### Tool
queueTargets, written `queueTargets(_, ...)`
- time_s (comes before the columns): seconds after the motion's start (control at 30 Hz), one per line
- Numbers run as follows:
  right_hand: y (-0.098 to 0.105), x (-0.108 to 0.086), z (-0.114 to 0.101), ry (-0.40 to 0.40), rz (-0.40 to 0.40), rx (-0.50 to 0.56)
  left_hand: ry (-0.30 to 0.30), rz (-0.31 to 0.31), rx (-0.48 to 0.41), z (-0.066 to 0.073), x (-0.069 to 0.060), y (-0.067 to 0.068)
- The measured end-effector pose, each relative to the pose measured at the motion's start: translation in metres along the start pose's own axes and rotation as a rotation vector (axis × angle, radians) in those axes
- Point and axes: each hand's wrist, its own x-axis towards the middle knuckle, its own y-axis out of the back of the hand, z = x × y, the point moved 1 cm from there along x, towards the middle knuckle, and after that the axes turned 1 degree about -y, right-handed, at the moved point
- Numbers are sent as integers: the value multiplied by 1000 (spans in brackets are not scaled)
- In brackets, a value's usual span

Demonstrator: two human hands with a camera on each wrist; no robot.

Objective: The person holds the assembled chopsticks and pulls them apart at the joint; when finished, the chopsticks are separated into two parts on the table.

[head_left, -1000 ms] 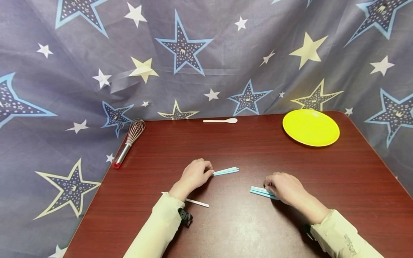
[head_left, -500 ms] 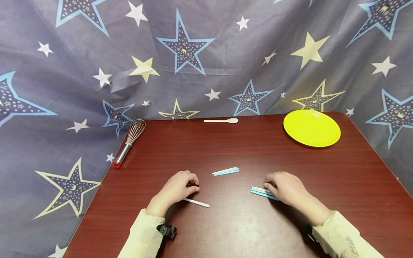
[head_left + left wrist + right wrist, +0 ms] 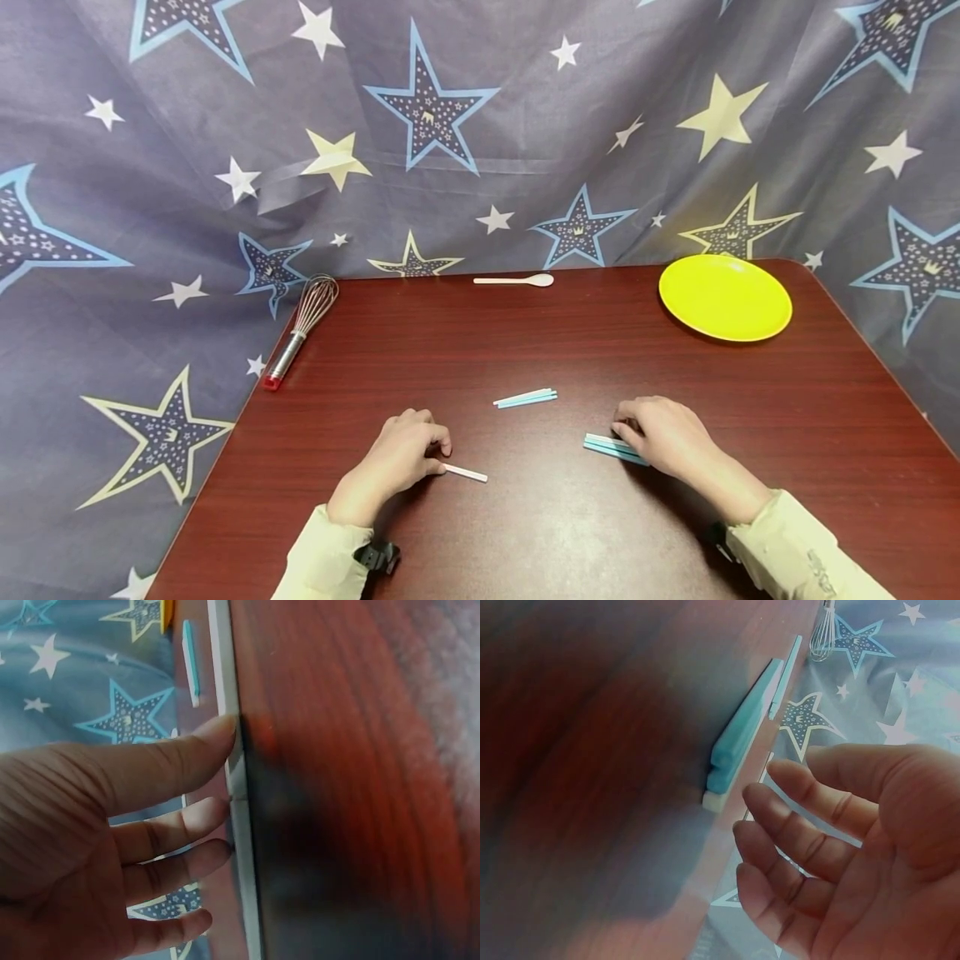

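Observation:
A thin white stick (image 3: 467,472) lies on the table by my left hand (image 3: 397,458). In the left wrist view, the thumb touches this stick while the fingertips lie along its side, apart from the thumb; a seam crosses the stick there. My right hand (image 3: 663,433) is held over the table with its fingers loosely curved. In the right wrist view, a group of blue sticks and a white one (image 3: 742,735) lies near those fingertips, with a gap between. Another small group of blue and white sticks (image 3: 527,399) lies between the hands, farther back.
A yellow plate (image 3: 725,298) is at the back right of the dark red table (image 3: 577,333). Along the back edge lies a white spoon (image 3: 517,281). A whisk (image 3: 302,332) with a red end lies at the left edge. Behind hangs a star-patterned curtain (image 3: 465,108).
My left hand has left the middle group of sticks, moving left and toward me to the lone white stick, which its thumb now touches. The right hand has hardly moved.

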Motion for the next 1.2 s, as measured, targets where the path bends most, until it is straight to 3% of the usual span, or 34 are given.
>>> queueTargets(0.57,-1,0,0,10,8,3,-47,101,81,7,2,-6)
queueTargets(0.93,1,-1,-1,7,1,8,-36,65,66,15,2,-2)
queueTargets(1.2,1,-1,-2,15,6,9,-44,83,53,18,3,-2)
